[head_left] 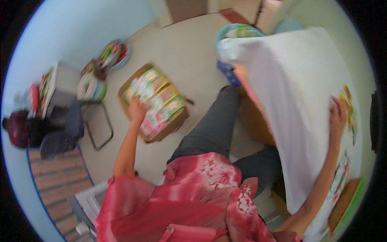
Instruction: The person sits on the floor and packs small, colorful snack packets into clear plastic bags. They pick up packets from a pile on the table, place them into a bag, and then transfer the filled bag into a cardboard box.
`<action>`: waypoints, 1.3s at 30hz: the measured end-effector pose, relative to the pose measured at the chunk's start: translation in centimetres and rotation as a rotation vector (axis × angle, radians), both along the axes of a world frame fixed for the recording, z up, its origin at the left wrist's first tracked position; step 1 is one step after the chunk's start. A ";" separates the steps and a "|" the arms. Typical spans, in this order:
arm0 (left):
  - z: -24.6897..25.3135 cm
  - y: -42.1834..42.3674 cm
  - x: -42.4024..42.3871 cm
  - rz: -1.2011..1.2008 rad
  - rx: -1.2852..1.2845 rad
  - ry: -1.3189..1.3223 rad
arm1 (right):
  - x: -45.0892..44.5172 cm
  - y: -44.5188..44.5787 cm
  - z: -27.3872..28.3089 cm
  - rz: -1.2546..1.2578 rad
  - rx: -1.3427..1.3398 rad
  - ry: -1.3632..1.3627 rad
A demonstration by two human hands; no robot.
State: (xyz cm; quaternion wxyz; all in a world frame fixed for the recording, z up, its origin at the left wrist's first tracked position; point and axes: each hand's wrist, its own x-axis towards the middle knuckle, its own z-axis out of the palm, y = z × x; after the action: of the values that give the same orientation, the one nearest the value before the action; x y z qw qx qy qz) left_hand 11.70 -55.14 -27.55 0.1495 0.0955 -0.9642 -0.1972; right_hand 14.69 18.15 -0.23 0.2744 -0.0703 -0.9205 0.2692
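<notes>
My left hand [137, 108] reaches down to an open cardboard box [164, 134] on the floor, its fingers at the near left part of the contents. Rows of small green, yellow and pink printed packs [158, 96] fill the box. Blur hides whether those fingers grip a pack. To the right, my right hand [338, 113] rests with bent fingers on a table covered by a white cloth [302, 66]. Just beyond its fingertips lie yellow packets [347, 101]; whether it holds one cannot be made out.
A light blue tub [222, 31] with packets stands beyond the table's far end. Along the left wall are a basin of colourful packets [113, 54], a white roll [89, 87], a metal-legged stool [99, 127] and dark bags [24, 128]. A carton [344, 202] sits at the table's near right.
</notes>
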 end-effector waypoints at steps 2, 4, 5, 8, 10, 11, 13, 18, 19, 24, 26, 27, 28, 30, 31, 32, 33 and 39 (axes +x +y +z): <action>2.5 4.6 -3.7 -0.171 0.376 0.108 | 0.6 0.6 -0.1 -0.011 0.035 0.021; 5.2 10.4 -6.8 -0.403 0.460 0.292 | 0.5 1.0 -0.9 -0.020 0.017 0.053; 6.7 12.4 -8.2 -0.555 0.372 0.419 | 0.4 -0.2 -0.7 -0.019 -0.064 0.067; 11.6 20.9 -10.9 -0.710 0.403 0.538 | -1.1 -1.0 -1.6 0.062 0.209 0.137; 15.6 25.7 -11.4 -0.781 0.370 0.637 | -2.8 -2.7 -1.9 0.092 0.191 0.158; 17.3 28.4 -11.5 -0.859 0.395 0.682 | -3.3 -3.1 -2.1 0.125 0.179 0.194; 22.4 34.8 -11.5 -1.017 0.435 0.782 | -2.5 -3.2 -1.1 0.124 0.155 0.224; 29.1 48.2 -8.7 -1.250 0.613 0.641 | -1.8 -2.2 -1.6 0.063 0.239 0.378; 29.4 49.7 -8.1 -1.247 0.655 0.557 | -1.5 -2.3 -1.1 0.076 0.236 0.424; 27.9 52.2 -8.6 -1.343 0.555 0.196 | 0.7 -2.0 1.8 -0.084 0.266 0.604; 27.9 51.8 -9.1 -1.272 0.577 0.051 | 1.9 -1.5 2.8 -0.110 0.294 0.601; 28.1 51.7 -9.3 -1.243 0.584 -0.020 | 2.9 -1.0 3.2 -0.131 0.310 0.602; 28.2 51.5 -9.1 -1.293 0.694 -0.077 | 4.1 0.1 3.4 -0.176 0.410 0.605; 28.5 51.4 -9.1 -1.271 0.685 -0.091 | 6.3 3.0 4.2 -0.252 0.600 0.604; 28.4 51.6 -9.1 -1.290 0.644 -0.062 | 8.3 4.7 5.0 -0.328 0.692 0.589; 28.2 51.6 -9.0 -1.286 0.664 -0.087 | 10.5 6.5 5.8 -0.396 0.780 0.577; 28.3 50.9 -9.0 -1.266 0.675 -0.104 | 12.0 8.0 6.6 -0.460 0.775 0.529; 28.4 51.7 -8.4 -1.313 0.627 -0.053 | 29.4 18.5 12.7 -1.328 0.679 -0.045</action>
State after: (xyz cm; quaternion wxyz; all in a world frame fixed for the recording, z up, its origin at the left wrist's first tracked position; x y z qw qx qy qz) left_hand 3.34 -3.41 0.83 -0.0572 -0.4595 -0.7243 -0.5109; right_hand 44.09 36.62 12.47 0.3670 -0.5284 -0.7223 -0.2537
